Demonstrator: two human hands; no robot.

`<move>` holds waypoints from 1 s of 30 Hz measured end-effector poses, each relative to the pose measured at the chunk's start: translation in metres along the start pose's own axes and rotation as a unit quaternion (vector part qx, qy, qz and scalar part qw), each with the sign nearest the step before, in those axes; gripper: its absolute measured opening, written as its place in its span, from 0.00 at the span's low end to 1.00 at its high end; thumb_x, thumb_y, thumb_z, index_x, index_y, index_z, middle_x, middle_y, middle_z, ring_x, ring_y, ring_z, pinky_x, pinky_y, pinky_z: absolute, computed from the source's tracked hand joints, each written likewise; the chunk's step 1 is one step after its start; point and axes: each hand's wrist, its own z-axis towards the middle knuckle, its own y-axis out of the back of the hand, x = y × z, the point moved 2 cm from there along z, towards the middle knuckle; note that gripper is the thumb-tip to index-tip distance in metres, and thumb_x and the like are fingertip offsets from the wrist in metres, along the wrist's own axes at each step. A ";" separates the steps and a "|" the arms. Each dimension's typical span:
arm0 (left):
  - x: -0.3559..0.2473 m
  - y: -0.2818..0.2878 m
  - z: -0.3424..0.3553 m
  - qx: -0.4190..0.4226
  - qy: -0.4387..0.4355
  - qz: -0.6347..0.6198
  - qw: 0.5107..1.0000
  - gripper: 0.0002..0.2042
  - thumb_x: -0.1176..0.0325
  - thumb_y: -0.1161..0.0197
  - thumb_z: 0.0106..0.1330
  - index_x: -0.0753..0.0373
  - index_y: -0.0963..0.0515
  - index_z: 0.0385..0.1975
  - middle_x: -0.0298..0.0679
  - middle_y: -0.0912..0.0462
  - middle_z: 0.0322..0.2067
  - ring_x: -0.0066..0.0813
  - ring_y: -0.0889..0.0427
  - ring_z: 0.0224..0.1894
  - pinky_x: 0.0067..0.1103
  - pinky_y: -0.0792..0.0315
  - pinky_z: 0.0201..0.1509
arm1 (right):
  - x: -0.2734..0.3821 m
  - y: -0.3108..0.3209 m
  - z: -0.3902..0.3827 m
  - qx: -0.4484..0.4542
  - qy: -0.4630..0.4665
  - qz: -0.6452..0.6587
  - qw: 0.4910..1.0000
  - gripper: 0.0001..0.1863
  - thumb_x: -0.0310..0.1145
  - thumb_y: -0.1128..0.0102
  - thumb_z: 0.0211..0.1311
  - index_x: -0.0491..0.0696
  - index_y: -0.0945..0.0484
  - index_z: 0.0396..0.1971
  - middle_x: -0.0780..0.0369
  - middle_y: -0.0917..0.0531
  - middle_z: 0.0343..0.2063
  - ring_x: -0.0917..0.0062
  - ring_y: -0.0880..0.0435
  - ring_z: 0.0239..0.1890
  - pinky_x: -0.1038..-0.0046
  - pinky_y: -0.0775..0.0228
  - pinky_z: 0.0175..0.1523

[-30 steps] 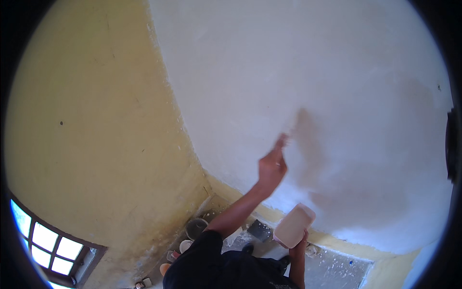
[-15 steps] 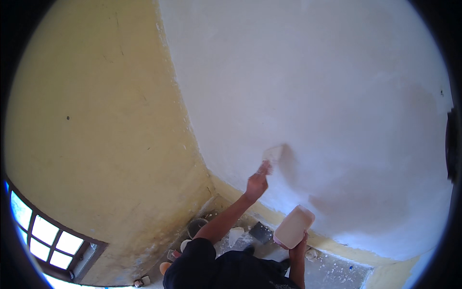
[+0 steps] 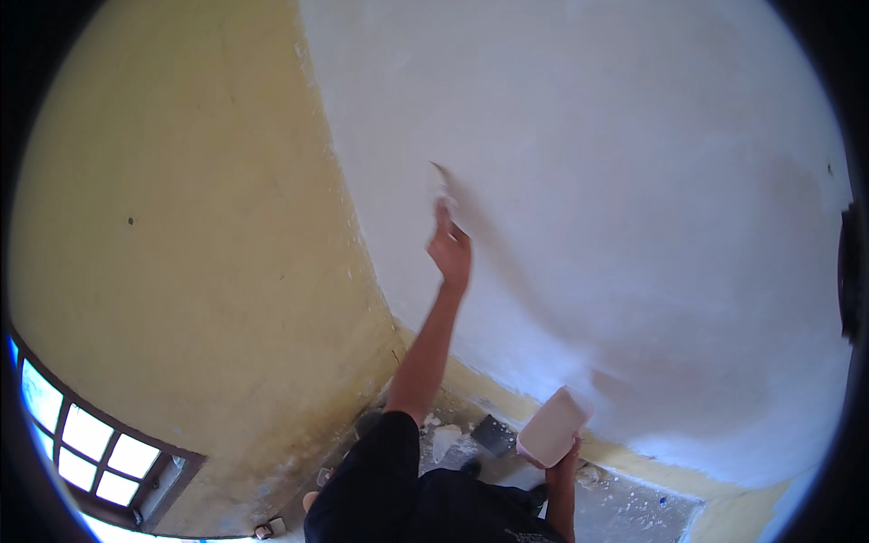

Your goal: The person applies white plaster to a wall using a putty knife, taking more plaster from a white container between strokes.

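My left hand (image 3: 451,249) is raised against the white-coated wall (image 3: 615,181), closed around a putty knife (image 3: 439,184). The knife's pale, smeared blade is edge-on to me and blurred, at or very near the wall. Lower down, my right hand (image 3: 565,457) grips a rounded rectangular tub (image 3: 552,430), pale pink and tilted. I cannot make out whether the light face I see is its inside or its contents. My right fingers are partly hidden behind it.
A yellow wall (image 3: 190,199) meets the white one at a corner on the left. Low on it is a brown-framed window (image 3: 100,452). The speckled floor (image 3: 625,511) holds a dark square piece (image 3: 492,435) and a white object (image 3: 444,442) by the wall's foot.
My left hand has swept the putty knife up and to the left along the white wall, and the blade has turned edge-on. My right hand and the tub have hardly moved.
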 end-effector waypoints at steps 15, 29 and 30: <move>-0.120 0.112 -0.182 0.414 0.141 -0.172 0.883 0.16 0.81 0.47 0.58 0.67 0.24 0.46 0.54 0.18 0.34 0.49 0.17 0.38 0.31 0.22 0.40 | 0.004 -0.018 0.018 0.002 0.119 -0.246 0.962 0.22 0.47 0.60 0.71 0.49 0.36 0.57 0.61 0.26 0.52 0.71 0.25 0.55 0.66 0.31 0.59; -0.129 0.128 -0.242 0.594 0.057 0.057 0.801 0.10 0.72 0.46 0.54 0.71 0.24 0.33 0.59 0.21 0.24 0.58 0.20 0.30 0.44 0.25 0.38 | -0.004 -0.059 0.013 -0.009 0.001 -0.122 0.993 0.20 0.45 0.58 0.70 0.51 0.37 0.56 0.61 0.27 0.50 0.72 0.26 0.54 0.68 0.33 0.59; -0.128 0.130 -0.243 0.595 0.056 0.056 0.800 0.10 0.72 0.46 0.54 0.71 0.24 0.33 0.59 0.21 0.24 0.58 0.20 0.30 0.44 0.25 0.38 | -0.005 -0.060 0.014 -0.013 -0.001 -0.123 0.992 0.20 0.45 0.57 0.70 0.51 0.37 0.57 0.61 0.27 0.50 0.72 0.27 0.54 0.67 0.34 0.59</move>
